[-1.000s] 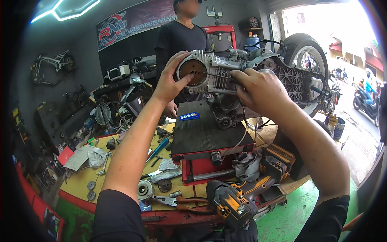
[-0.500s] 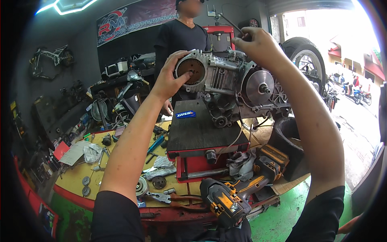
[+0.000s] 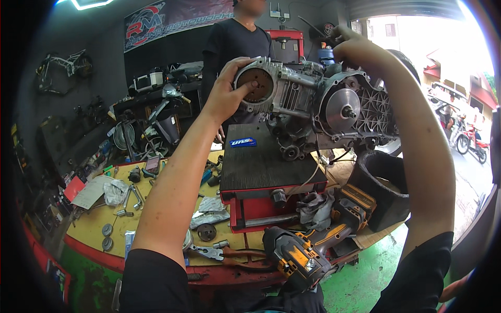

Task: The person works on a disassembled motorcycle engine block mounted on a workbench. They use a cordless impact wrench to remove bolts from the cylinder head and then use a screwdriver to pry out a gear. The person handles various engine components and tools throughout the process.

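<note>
A motorcycle engine (image 3: 297, 91) rests above the ribbed black top of a red lift stand (image 3: 266, 161). My left hand (image 3: 228, 96) wraps round the left end of its cylinder, the thumb pressed on the brown piston crown (image 3: 254, 84). A smooth metal pulley disc (image 3: 342, 107) sits in the engine's open side case. Up behind that case, my right hand (image 3: 360, 47) is closed on a thin dark rod-shaped tool (image 3: 309, 24) that points up to the left. The tool's other end is hidden. A small blue packet (image 3: 243, 142) lies on the stand top.
A yellow and black cordless impact wrench (image 3: 300, 255) lies at the bench's near edge beside orange-handled pliers (image 3: 211, 252). A black hollow box (image 3: 378, 182) stands at right. Loose parts and papers cover the yellow bench (image 3: 156, 219). Another person (image 3: 237, 41) stands behind the engine.
My right hand and the rod-shaped tool have moved right, behind the engine's side case. My left hand keeps its hold on the cylinder end. The whole view has shifted slightly.
</note>
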{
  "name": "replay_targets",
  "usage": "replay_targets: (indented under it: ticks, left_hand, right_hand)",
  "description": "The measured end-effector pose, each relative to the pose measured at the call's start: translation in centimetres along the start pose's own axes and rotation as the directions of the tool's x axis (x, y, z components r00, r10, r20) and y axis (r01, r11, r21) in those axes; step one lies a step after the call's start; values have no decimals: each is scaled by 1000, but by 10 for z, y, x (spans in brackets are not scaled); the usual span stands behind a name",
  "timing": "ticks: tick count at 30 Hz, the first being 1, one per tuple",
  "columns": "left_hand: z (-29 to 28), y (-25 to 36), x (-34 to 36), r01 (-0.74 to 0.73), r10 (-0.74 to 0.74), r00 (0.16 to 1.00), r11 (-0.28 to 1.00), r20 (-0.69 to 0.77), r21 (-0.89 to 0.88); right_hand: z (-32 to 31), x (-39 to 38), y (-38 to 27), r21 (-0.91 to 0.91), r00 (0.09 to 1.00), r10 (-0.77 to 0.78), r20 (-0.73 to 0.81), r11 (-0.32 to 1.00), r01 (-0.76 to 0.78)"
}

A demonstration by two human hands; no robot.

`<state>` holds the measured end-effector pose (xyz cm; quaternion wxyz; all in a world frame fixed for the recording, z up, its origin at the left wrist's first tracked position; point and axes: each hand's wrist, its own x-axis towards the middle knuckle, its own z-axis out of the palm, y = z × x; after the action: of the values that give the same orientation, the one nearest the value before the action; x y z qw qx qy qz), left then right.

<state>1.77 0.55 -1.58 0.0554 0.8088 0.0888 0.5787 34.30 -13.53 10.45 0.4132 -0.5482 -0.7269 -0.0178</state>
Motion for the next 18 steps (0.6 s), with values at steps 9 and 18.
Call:
replay_targets:
  ticks: [9,18]
  left_hand:
    - [1,3,0,-64,67,997,995,-26,74]
    - [1,7,-1,-117,122,992,981,-21,152]
  right_hand:
    - [-20,-18,2,120,972,-183,-149,972,202]
    - [-19,16,21,395,839,-57,-541,863,314]
